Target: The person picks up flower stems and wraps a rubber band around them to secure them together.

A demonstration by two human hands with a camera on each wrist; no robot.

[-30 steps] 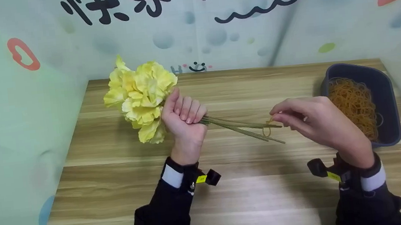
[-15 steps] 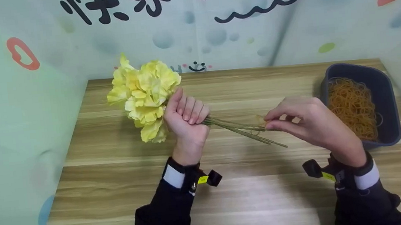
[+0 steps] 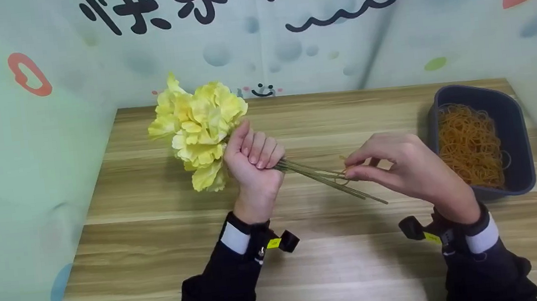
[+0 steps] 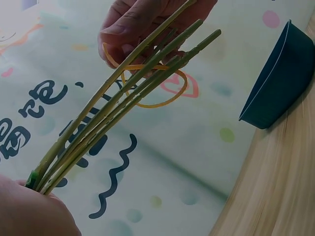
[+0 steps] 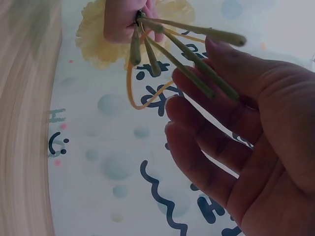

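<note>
Yellow artificial flowers (image 3: 203,125) lie sideways above the table, their green stems (image 3: 323,177) pointing right. Curled round the stems just below the blossoms, my left hand (image 3: 253,154) grips the bunch. My right hand (image 3: 397,167) is near the free stem ends, thumb and index finger pinching a thin orange rubber band (image 4: 160,105). In the left wrist view the band hangs as a slack loop around the stems, a short way from their tips. Several stem ends (image 5: 230,91) fan out in front of the right palm in the right wrist view.
A dark blue plastic bin (image 3: 517,144) stands at the right of the wooden table (image 3: 341,272), holding a heap of rubber bands (image 3: 470,146). A printed cloth backdrop (image 3: 258,52) rises behind the table and along its sides.
My right hand has moved left along the stems, carrying the rubber band from their tips further onto them. The left hand and flowers have shifted slightly right.
</note>
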